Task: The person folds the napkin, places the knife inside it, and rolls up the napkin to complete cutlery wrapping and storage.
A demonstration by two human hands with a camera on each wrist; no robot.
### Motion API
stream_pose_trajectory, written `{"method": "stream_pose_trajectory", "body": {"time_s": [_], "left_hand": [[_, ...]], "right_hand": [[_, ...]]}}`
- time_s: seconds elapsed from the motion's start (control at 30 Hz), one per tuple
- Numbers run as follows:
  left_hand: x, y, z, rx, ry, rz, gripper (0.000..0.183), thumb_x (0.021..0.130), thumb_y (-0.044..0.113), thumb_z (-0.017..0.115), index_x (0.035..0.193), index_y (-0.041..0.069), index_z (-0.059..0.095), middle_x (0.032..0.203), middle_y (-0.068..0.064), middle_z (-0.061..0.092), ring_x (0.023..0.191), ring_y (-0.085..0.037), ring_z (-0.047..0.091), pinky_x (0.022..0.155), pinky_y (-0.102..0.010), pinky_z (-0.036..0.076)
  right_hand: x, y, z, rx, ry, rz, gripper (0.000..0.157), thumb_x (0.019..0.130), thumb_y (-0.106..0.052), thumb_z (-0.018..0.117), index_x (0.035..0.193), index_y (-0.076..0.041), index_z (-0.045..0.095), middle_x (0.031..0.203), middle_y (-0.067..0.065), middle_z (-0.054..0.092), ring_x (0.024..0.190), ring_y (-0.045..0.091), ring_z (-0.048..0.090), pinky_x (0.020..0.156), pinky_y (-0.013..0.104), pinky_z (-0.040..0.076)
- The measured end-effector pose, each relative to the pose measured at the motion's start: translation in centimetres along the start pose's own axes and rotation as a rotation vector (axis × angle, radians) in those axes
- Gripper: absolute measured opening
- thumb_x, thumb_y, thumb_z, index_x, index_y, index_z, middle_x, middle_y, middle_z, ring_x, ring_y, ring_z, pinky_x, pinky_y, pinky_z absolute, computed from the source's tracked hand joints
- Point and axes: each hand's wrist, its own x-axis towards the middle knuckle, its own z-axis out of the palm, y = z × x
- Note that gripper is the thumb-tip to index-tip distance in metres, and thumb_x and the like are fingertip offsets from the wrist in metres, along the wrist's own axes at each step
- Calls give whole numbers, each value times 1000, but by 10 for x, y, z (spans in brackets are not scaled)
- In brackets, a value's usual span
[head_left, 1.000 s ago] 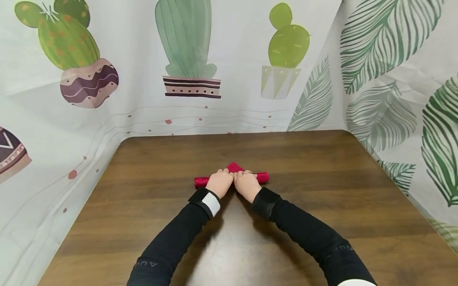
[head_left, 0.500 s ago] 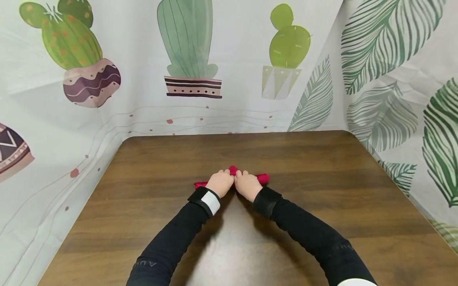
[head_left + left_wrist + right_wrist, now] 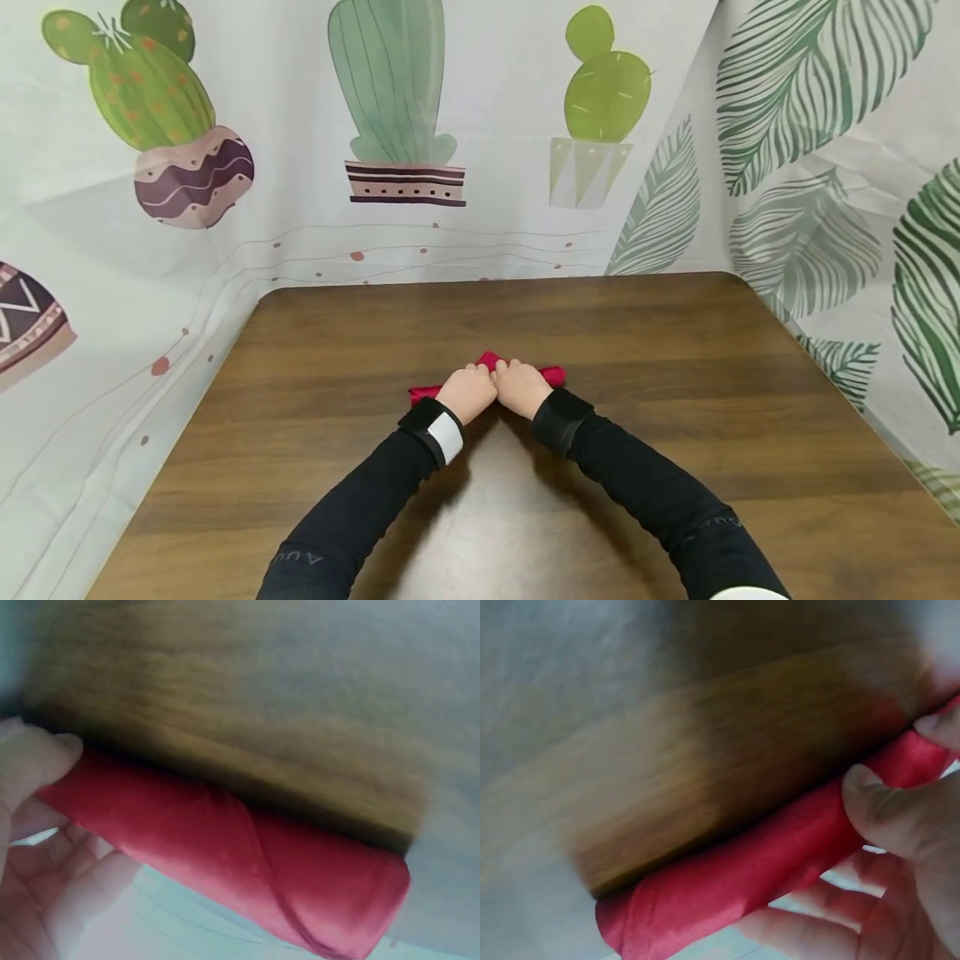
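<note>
A shiny red cloth (image 3: pixel 427 392) is rolled into a tube that lies crosswise on the wooden table. Its flat corner (image 3: pixel 489 359) pokes out past the roll on the far side. My left hand (image 3: pixel 467 394) grips the roll near its middle, thumb on the near side and fingers beyond, as the left wrist view shows. Right beside it, my right hand (image 3: pixel 522 389) holds the roll the same way. Both ends of the tube stick out past the hands. A slanting fold edge crosses the rolled cloth (image 3: pixel 210 840) in the left wrist view.
The brown wooden table (image 3: pixel 480 317) has rounded far corners. Behind it hangs a white curtain (image 3: pixel 510 183) printed with cacti and leaves. A white round edge (image 3: pixel 748 593) shows by the right sleeve at the bottom.
The flat corner beyond the roll has become smaller as the cloth is rolled up. The left end of the roll has come slightly nearer, and the left hand has shifted a little right.
</note>
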Motion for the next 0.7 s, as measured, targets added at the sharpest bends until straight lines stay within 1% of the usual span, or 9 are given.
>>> {"method": "stream_pose_trajectory", "body": {"time_s": [0.17, 0.23, 0.3, 0.33, 0.37, 0.57, 0.6, 0.63, 0.7], "left_hand": [[4, -7, 0, -77, -141, 30, 5, 73, 10, 65, 72, 12, 61, 63, -5, 53, 54, -18, 51, 48, -29, 46], [4, -9, -1, -93, -186, 21, 7, 71, 13, 68, 75, 12, 62, 64, -5, 54, 56, -19, 53, 50, -29, 47], [3, -8, -2, -81, -189, 5, 6, 73, 13, 67, 76, 12, 62, 64, -5, 53, 55, -18, 52, 49, -28, 46], [3, -6, -2, -65, -174, -1, 2, 75, 12, 65, 75, 11, 62, 64, -5, 53, 54, -18, 52, 47, -27, 46], [2, -4, -2, -52, -151, -11, 5, 77, 10, 62, 72, 10, 62, 63, -6, 52, 53, -17, 51, 46, -27, 46], [-2, 5, -5, 45, -28, -47, 15, 78, 5, 59, 63, 8, 62, 59, -5, 48, 49, -15, 46, 40, -25, 44], [-1, 5, -5, 39, -28, -49, 14, 78, 5, 59, 65, 9, 63, 59, -5, 49, 49, -15, 47, 41, -25, 45], [-1, 3, -4, 25, -43, -44, 13, 78, 5, 59, 66, 9, 64, 60, -5, 51, 50, -15, 49, 42, -25, 45], [1, -2, -4, -33, -104, -26, 11, 80, 6, 58, 73, 10, 66, 62, -5, 54, 52, -17, 52, 45, -27, 46]], "right_hand": [[-19, -16, -40, -207, 92, 110, 10, 83, -16, 54, 85, -8, 59, 76, 7, 48, 70, 23, 55, 52, 32, 50], [-20, -19, -36, -289, 117, 112, 11, 85, -16, 51, 86, -8, 58, 78, 8, 48, 70, 23, 55, 52, 32, 50], [-14, -16, -19, -304, 130, 84, 11, 87, -12, 48, 87, -5, 57, 79, 10, 48, 68, 25, 54, 49, 35, 50], [-10, -13, -9, -283, 137, 70, 12, 88, -10, 46, 88, -5, 56, 79, 11, 48, 66, 27, 53, 46, 37, 49], [-2, -9, 18, -261, 147, 49, 13, 89, -10, 43, 86, -6, 55, 78, 10, 48, 63, 28, 52, 43, 40, 48], [52, 23, 208, -132, 119, -111, 15, 88, -19, 42, 80, -15, 55, 72, 4, 47, 53, 26, 48, 43, 38, 43], [55, 25, 213, -118, 90, -120, 14, 87, -20, 44, 81, -16, 56, 73, 4, 48, 54, 25, 48, 46, 38, 43], [55, 25, 203, -104, 49, -123, 13, 88, -19, 45, 83, -15, 57, 76, 4, 50, 56, 25, 51, 50, 38, 45], [47, 22, 178, -114, 87, -107, 18, 90, -17, 40, 81, -16, 56, 74, 4, 49, 55, 24, 50, 47, 39, 45]]}}
